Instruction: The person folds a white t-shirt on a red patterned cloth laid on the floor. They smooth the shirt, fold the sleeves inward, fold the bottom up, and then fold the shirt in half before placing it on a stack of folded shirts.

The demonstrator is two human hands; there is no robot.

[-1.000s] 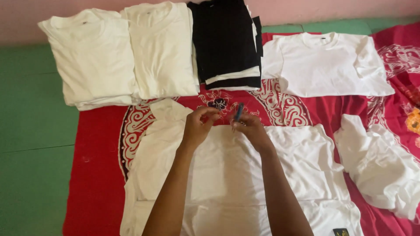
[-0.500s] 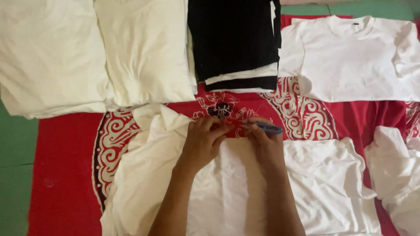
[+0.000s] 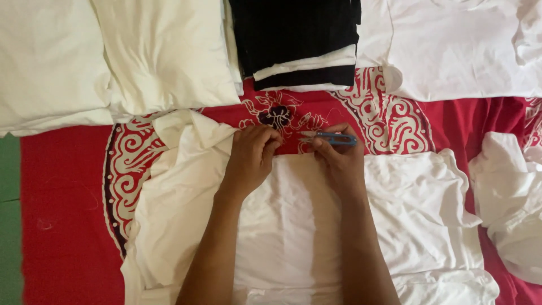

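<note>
The white garment (image 3: 293, 226) lies spread flat on a red patterned cloth (image 3: 62, 186), its upper edge just below the middle of the picture, and both hands meet at that edge. The left hand (image 3: 252, 153) is curled with its fingertips pinching the fabric at the top hem, knuckles up. The right hand (image 3: 339, 158) is closed around a small blue-handled thread snip (image 3: 333, 137), held sideways with its metal tips pointing toward the left hand and very near the pinched spot; whether the blades are apart or together is too small to tell. To do this kind of trimming cleanly, it seems best to keep the pinched edge taut and lifted a little off the layer beneath, so that only the loose thread or tag sits between the blades, and to bring the tips in flat along the hem rather than point-down, since a steep angle could nick the cloth. Short, single snips look safer than a long cut here. Farther out, a stack of cream folded garments (image 3: 113, 56) sits at upper left, a black folded garment (image 3: 296, 39) with white layers under it lies above the hands, another white shirt (image 3: 451, 51) is spread at upper right, and a crumpled white piece (image 3: 511, 203) lies at the right edge.
</note>
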